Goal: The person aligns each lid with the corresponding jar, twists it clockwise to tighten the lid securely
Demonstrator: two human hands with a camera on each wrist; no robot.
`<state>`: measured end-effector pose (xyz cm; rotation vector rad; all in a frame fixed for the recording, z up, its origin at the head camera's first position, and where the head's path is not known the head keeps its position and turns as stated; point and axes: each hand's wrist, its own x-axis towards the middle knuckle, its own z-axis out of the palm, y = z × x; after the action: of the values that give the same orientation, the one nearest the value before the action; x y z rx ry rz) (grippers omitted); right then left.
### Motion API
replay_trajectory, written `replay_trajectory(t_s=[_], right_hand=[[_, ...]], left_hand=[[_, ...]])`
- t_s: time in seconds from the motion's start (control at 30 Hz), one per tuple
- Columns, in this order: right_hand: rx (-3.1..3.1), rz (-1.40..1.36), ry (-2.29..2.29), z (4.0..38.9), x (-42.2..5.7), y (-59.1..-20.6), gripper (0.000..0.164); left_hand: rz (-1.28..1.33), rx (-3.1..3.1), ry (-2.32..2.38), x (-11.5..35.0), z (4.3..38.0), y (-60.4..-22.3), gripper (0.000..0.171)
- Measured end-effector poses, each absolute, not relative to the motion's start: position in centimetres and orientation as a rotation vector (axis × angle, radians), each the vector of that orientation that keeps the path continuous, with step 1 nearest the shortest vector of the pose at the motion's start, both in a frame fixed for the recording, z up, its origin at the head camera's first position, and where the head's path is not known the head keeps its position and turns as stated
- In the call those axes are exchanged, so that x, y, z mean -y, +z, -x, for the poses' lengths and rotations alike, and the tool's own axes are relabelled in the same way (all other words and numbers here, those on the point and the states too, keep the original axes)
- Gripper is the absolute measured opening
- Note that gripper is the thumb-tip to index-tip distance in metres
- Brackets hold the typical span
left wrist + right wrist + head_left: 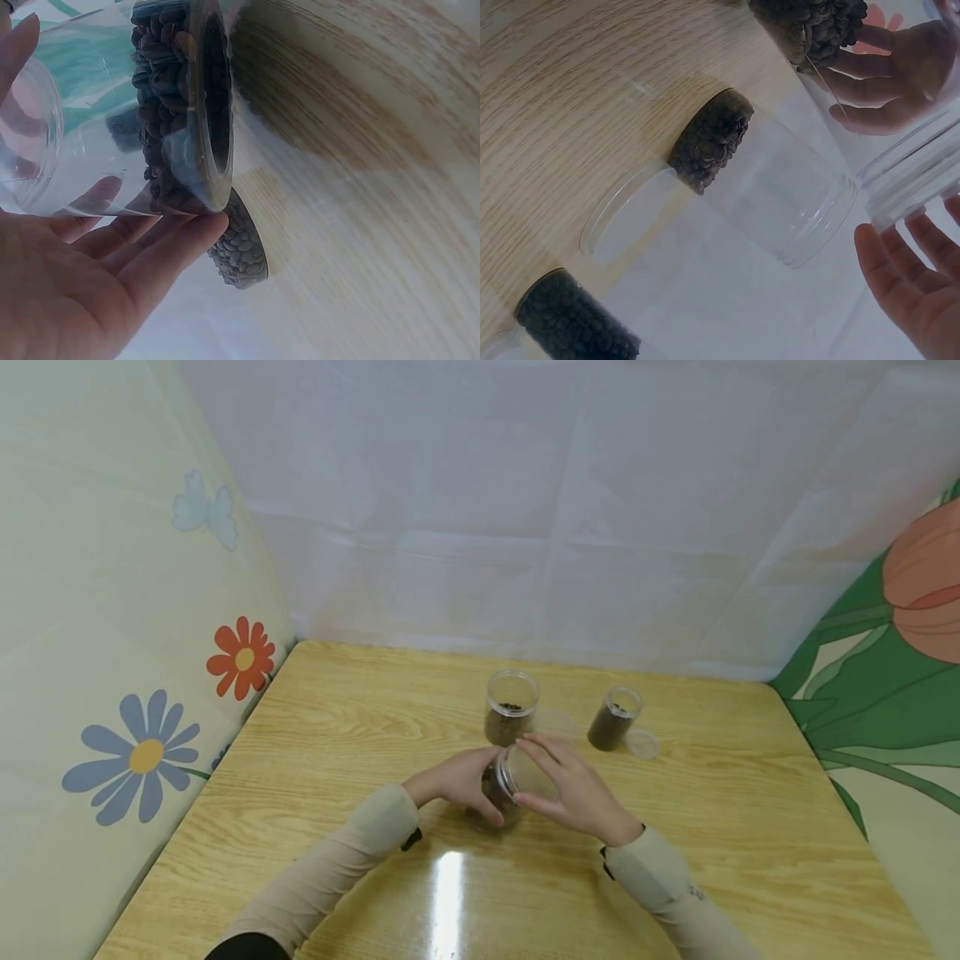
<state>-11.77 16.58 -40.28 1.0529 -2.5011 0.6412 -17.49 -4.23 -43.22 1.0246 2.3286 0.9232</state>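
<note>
Left of centre in the head view, my left hand (453,781) wraps the jar (97,127), thumb on the near side and fingers round the far wall, spread about as wide as the jar is thick. The jar sits at the middle of the frame, above the wood-look table (360,718), tilted with its top toward the right; whether its base touches down I cannot tell. I judge it light, its dark beans (161,97) gathering the weight at the base, so I'd hold low on the body. The clear wall looks like stiff, slick plastic: a firm palm, no hard squeeze.

Just above it stands the back jar (512,706), uncapped, with a flat disc (557,725) at its right. My right hand (577,789) arches over the lid (536,774), thumb below and fingers above, spread to its width and gripping the edge. That thin rim should give better purchase than the face; how tightly it is seated I cannot tell. Right of centre are the small jar (613,720), narrow and probably easy to tip, and its small cap (642,743).
</note>
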Motion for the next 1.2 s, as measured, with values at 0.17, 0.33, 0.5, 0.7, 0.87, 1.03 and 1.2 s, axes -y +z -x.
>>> replay_trajectory(t_s=[0.17, 0.33, 0.5, 0.7, 0.87, 1.03, 1.2], right_hand=[[2.525, -1.052, 0.634, 11.8, -16.5, -40.3, 0.071], [2.544, -1.054, 0.627, 11.8, -16.5, -40.2, 0.073], [2.568, -1.057, 0.632, 11.8, -16.5, -40.0, 0.074], [2.581, -1.054, 0.645, 11.8, -16.5, -39.9, 0.074], [2.572, -1.055, 0.634, 11.8, -16.6, -39.9, 0.075], [2.573, -1.063, 0.635, 11.7, -16.6, -39.8, 0.074], [2.578, -1.069, 0.638, 11.5, -16.5, -39.5, 0.072]], left_hand=[[-1.013, -2.366, 0.862, 4.0, 17.4, -43.0, 0.09], [-1.004, -2.386, 0.838, 3.9, 17.3, -42.8, 0.089], [-1.002, -2.385, 0.84, 3.8, 17.2, -42.6, 0.088], [-0.995, -2.398, 0.832, 3.7, 17.1, -42.4, 0.087], [-0.994, -2.413, 0.819, 3.7, 17.0, -42.3, 0.087], [-1.007, -2.43, 0.803, 3.7, 16.8, -42.3, 0.089], [-1.018, -2.45, 0.784, 3.7, 16.7, -42.1, 0.092]])
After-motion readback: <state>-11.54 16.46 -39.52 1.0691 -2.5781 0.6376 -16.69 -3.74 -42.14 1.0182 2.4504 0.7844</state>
